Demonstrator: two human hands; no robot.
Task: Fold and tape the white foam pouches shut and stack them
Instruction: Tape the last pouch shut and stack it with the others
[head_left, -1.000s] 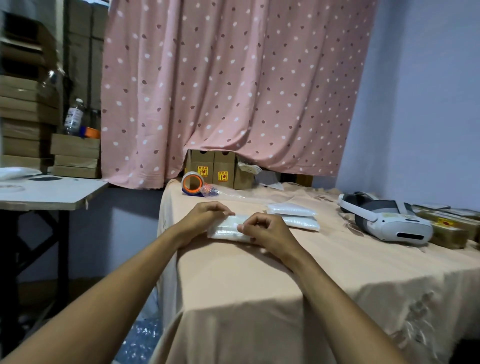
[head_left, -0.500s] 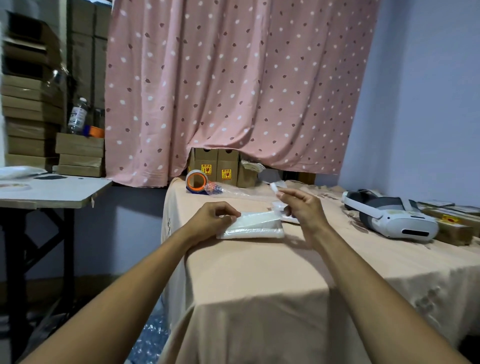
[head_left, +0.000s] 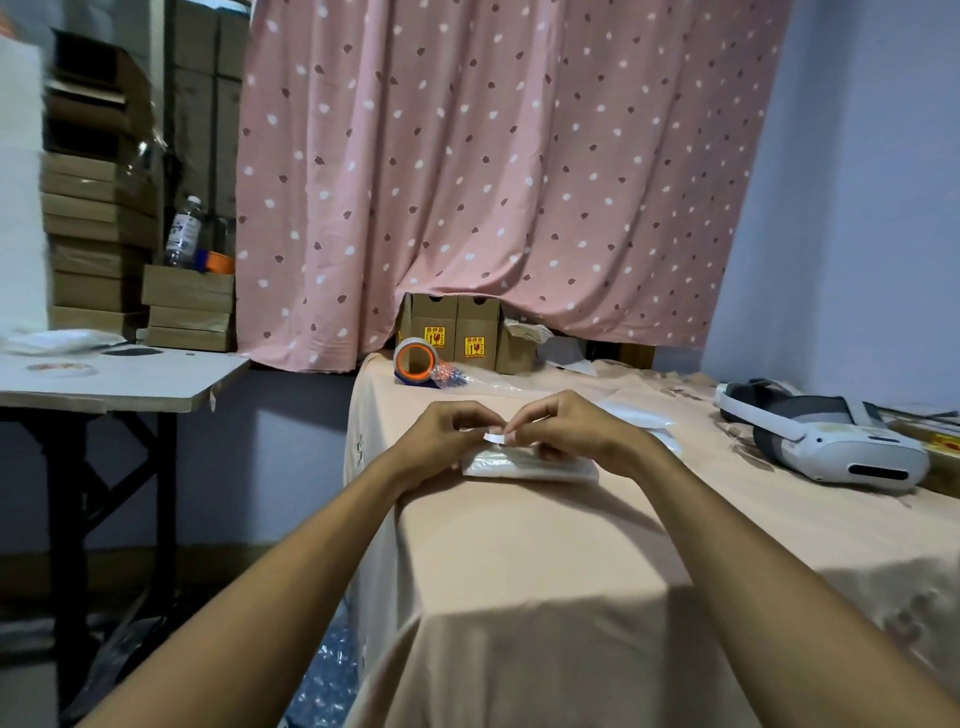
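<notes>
A folded white foam pouch lies on the peach tablecloth near the table's left corner. Both hands hover over it. My left hand and my right hand meet above the pouch and pinch a short white strip of tape between their fingertips. Behind my right hand, a stack of white pouches is partly hidden. A tape roll with an orange core stands at the far left of the table.
A white headset lies at the right. Small cardboard boxes stand under the pink curtain. A second table stands to the left, with stacked cartons and a bottle behind it. Bubble wrap lies on the floor.
My right hand reached back toward the stack, then returned with a piece of tape to the pouch. My left hand left the pouch's edge and now pinches the tape too.
</notes>
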